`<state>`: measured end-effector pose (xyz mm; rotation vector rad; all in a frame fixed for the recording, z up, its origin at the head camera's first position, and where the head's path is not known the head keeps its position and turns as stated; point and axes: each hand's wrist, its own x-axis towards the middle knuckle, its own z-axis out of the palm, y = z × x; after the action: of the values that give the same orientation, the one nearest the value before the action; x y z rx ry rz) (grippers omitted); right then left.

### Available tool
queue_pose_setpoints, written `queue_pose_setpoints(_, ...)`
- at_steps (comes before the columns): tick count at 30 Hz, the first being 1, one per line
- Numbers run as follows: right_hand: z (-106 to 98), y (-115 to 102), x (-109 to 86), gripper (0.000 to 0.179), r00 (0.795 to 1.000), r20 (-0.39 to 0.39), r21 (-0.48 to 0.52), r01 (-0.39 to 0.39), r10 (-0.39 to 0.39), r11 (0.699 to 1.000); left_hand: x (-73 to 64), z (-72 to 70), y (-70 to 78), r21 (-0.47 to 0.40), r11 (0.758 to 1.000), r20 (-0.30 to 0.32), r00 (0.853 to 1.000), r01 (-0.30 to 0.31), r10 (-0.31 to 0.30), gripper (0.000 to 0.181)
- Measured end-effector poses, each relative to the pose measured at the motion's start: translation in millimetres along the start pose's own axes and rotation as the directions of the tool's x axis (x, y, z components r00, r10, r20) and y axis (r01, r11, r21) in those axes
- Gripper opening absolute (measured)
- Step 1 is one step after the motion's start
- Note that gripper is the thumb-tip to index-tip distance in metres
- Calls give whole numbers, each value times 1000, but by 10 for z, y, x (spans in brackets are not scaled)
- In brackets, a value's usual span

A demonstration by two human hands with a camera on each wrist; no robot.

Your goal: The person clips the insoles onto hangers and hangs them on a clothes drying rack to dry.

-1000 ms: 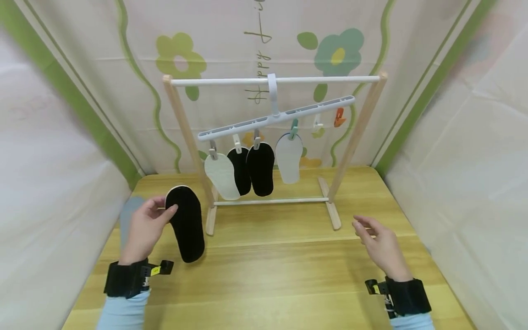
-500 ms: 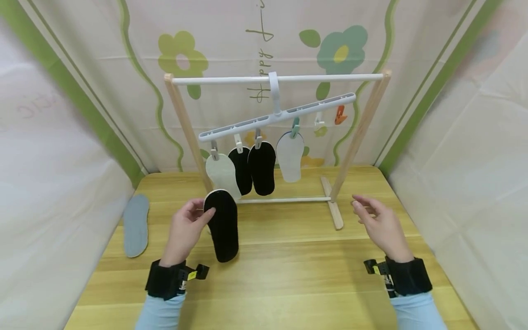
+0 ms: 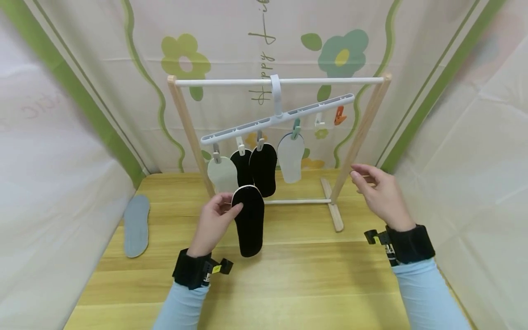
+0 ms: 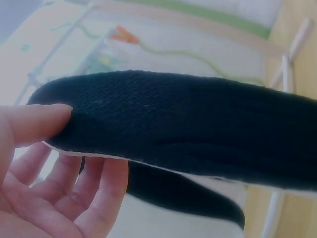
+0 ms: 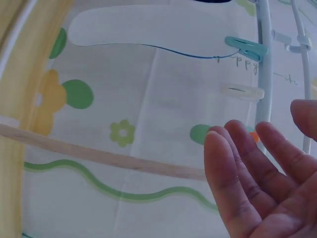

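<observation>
My left hand (image 3: 213, 224) pinches a black insole (image 3: 250, 224) by the edge near its upper end, thumb on the black face, in front of the rack. In the left wrist view the insole (image 4: 188, 129) shows a pale rim. My right hand (image 3: 381, 195) holds nothing and is raised beside the rack's right post, fingers loosely bent. A light grey clip hanger (image 3: 247, 129) hangs tilted, its left end lower. From its clips hang a pale insole (image 3: 222, 173), two black insoles (image 3: 263, 169) and a white insole (image 3: 290, 158). A white clip (image 3: 319, 120) and an orange clip (image 3: 339, 116) hold nothing.
The rack has wooden posts (image 3: 362, 133), a white top bar (image 3: 222, 82) and a low white bar (image 3: 297, 201). A grey insole (image 3: 136, 225) lies on the wooden table (image 3: 313, 279) at the left. Fabric walls (image 3: 470, 151) enclose the sides and back.
My left hand has carried the black insole rightward to the front of the rack, uncovering the grey insole on the table. My right hand has risen beside the right post.
</observation>
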<state>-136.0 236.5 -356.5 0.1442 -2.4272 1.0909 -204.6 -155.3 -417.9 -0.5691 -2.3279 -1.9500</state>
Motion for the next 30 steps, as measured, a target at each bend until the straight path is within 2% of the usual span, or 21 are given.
queue_pose_setpoints(6,-22,-201,223,41,1000,-13,-21,-12,12,1000,85,123,54,-17,999,51,997,-50,51,24)
queue_pose_setpoints(15,4,-514,592,53,999,15,-51,-46,47,998,195,265,119,-69,992,141,983,-106,115,18)
queue_pose_setpoints(22,82,-582,920,57,993,65,-56,-98,101,994,216,353,128,-54,992,160,980,-111,119,17)
queue_pose_setpoints(30,171,-611,1183,62,977,130,-4,-167,166,986,218,405,116,-58,991,171,977,-120,129,16)
